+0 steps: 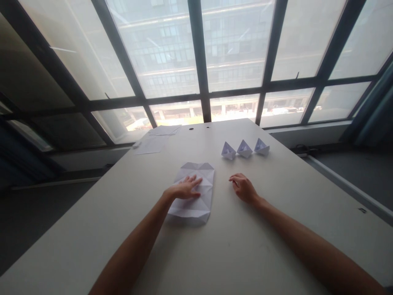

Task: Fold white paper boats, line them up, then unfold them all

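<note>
We're looking out past a tall dark-framed window (236, 49) and down onto a long pale grey bench (245, 246). At the far end, there are loose white paper sheets (150, 144), and three small folded white paper boats (245, 148) sit side by side. Centre stage, a creased white paper sheet (199, 211) lies flat; we'd call it light and soft, best taken by its edges. The left hand (184, 189) is pressing open on it, gripping nothing, while the right hand (242, 187) rests loosely curled and empty just beside it.
</note>
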The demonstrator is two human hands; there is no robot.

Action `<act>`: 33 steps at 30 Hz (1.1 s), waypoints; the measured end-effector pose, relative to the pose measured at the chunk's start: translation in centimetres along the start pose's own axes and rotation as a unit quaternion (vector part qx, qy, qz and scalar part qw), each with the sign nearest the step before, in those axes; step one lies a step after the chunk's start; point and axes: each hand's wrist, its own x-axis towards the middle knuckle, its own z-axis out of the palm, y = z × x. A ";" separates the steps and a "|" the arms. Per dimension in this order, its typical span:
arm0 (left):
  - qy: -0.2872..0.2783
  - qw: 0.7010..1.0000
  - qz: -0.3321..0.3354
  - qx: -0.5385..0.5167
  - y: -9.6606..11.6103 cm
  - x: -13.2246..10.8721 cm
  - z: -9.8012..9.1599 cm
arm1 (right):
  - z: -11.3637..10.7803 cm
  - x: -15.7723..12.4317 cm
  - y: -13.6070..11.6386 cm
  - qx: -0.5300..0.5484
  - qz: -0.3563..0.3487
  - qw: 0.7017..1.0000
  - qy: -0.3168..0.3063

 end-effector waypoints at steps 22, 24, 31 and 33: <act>0.064 0.994 0.050 -0.076 4.2 -3.0 -3.3 | -0.6 -2.7 -6.9 0.001 -0.256 0.931 -0.260; 0.135 0.988 0.031 -0.066 4.6 -1.7 -2.0 | -0.9 -2.8 -6.9 0.004 -0.260 0.926 -0.273; 0.229 0.972 -0.056 -0.013 6.2 2.7 6.0 | 0.2 -3.1 -6.8 0.058 -0.274 0.929 -0.241; 0.244 0.967 -0.066 0.008 6.2 2.8 7.2 | 0.8 -3.0 -6.4 0.090 -0.245 0.947 -0.189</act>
